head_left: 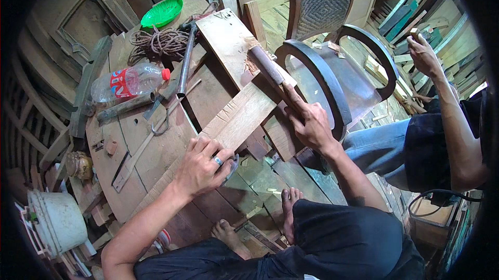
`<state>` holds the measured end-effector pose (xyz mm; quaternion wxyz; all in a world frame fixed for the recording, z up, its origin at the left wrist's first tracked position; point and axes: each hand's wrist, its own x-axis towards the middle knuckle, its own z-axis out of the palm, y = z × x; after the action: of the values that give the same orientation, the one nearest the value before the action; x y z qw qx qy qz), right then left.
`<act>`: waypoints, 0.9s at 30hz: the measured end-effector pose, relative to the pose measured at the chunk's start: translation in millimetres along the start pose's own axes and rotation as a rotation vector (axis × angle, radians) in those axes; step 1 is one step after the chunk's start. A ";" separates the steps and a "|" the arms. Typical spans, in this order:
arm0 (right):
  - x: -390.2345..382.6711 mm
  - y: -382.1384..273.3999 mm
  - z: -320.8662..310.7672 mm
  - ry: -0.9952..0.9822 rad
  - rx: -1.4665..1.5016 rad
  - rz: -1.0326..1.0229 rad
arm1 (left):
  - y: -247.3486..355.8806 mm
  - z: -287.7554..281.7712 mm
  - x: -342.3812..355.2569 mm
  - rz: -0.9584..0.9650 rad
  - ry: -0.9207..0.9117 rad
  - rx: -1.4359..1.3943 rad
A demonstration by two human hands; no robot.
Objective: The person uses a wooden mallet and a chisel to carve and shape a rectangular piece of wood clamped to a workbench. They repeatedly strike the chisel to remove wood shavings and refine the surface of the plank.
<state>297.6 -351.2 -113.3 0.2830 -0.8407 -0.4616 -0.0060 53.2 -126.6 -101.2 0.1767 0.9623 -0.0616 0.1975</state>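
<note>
A pale wooden plank (241, 116) lies slantwise across the middle of the workbench (156, 150), its near end low on the left and its far end running up to the right. The left hand (202, 168) rests on the plank's near end, fingers curled down over the wood and pressing on it; a ring shows on one finger, and a dark curved object sits partly hidden under the palm, so whether the hand grips it cannot be told. The right hand (309, 121) lies at the plank's far end, fingers stretched out and mostly straight, touching a dark tool handle (267, 64) that lies on a second, wider board (228, 41) beyond.

Left of the plank lie a long metal bar (184, 67), a plastic bottle (130, 81) with a red cap, and farther off a coil of rope (158, 43) and a green basket (162, 12). Right of the plank stands a dark chair frame (332, 72). At the far right another person raises a hand (423, 54). The person's bare feet (288, 202) show near the lower edge.
</note>
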 end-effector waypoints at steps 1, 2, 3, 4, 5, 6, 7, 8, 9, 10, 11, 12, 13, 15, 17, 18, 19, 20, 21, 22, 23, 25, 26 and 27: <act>-1.5 3.5 1.5 0.060 0.024 -0.054 | 1.0 0.0 0.5 -0.001 -0.002 -0.008; -1.4 2.2 2.1 0.059 0.027 -0.054 | 0.8 -0.5 -0.3 -0.008 -0.008 -0.011; -1.8 -0.4 1.7 0.030 0.029 -0.016 | 0.2 -0.3 -1.0 -0.010 -0.010 -0.011; -2.3 -2.7 1.2 -0.001 0.031 0.022 | -0.5 0.4 -1.6 -0.004 -0.007 -0.004; -1.3 -4.6 -1.1 -0.002 0.032 0.022 | -1.1 0.7 -1.3 0.003 -0.005 0.002; -0.3 -6.5 -3.3 -0.036 0.057 0.051 | -1.5 1.4 -1.5 0.001 -0.006 0.001; 0.4 -6.9 -3.4 -0.071 0.083 0.079 | -2.0 2.4 -2.1 -0.009 -0.013 0.000; 0.5 -4.7 -0.7 -0.075 0.084 0.081 | -2.7 3.7 -3.0 -0.020 -0.021 -0.001; 0.4 -3.1 -3.1 -0.054 0.027 0.041 | -0.5 0.6 -1.2 -0.015 -0.017 0.004; 0.0 -2.5 -5.8 -0.034 -0.030 0.002 | 1.7 -2.5 0.6 -0.007 -0.010 0.008; -0.1 -1.0 -3.8 -0.036 -0.029 0.004 | 0.5 -1.1 0.4 -0.006 -0.006 0.004; 0.0 0.1 -2.2 -0.032 -0.049 0.005 | -0.5 -0.3 0.3 -0.007 -0.008 0.002; 0.3 0.8 -1.1 -0.027 -0.068 0.005 | -1.2 0.1 0.5 -0.005 -0.007 0.001; 0.5 -1.3 -1.1 -0.017 -0.059 -0.003 | -1.8 0.6 -0.4 -0.004 -0.006 -0.002; 0.1 -1.6 -0.7 -0.006 -0.050 -0.011 | -2.2 0.9 -1.3 -0.007 -0.024 0.006; -0.4 -0.6 -0.1 -0.002 -0.042 -0.017 | -1.9 1.3 -1.4 -0.007 -0.024 0.005; -0.7 0.1 0.0 0.002 -0.035 -0.023 | -1.6 1.4 -1.1 -0.007 -0.024 0.003; -0.7 -0.8 -0.6 0.002 -0.034 -0.023 | -1.1 0.7 -1.2 -0.009 -0.025 0.002; -0.4 -2.2 -1.9 -0.005 -0.024 -0.014 | -0.9 0.3 -1.3 -0.009 -0.026 0.003; -0.2 -3.2 -2.9 -0.011 -0.014 -0.004 | -0.8 -0.1 -1.3 -0.005 -0.024 0.006; -0.1 -3.6 -2.1 -0.012 -0.012 -0.004 | -0.8 0.0 -1.6 -0.001 -0.023 0.010; 0.0 -4.0 -0.7 0.027 0.021 -0.021 | -0.8 0.4 -1.7 0.001 -0.022 0.009; -0.1 -4.8 -1.5 0.027 0.022 -0.021 | -0.8 0.2 -1.4 0.004 -0.019 0.008; -0.5 -5.9 -2.5 0.018 0.001 0.004 | -0.6 -0.2 -1.2 0.003 -0.019 0.009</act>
<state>293.4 -350.4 -108.7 0.2875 -0.8415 -0.4572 -0.0129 52.2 -125.9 -101.7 0.1714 0.9648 -0.0638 0.1888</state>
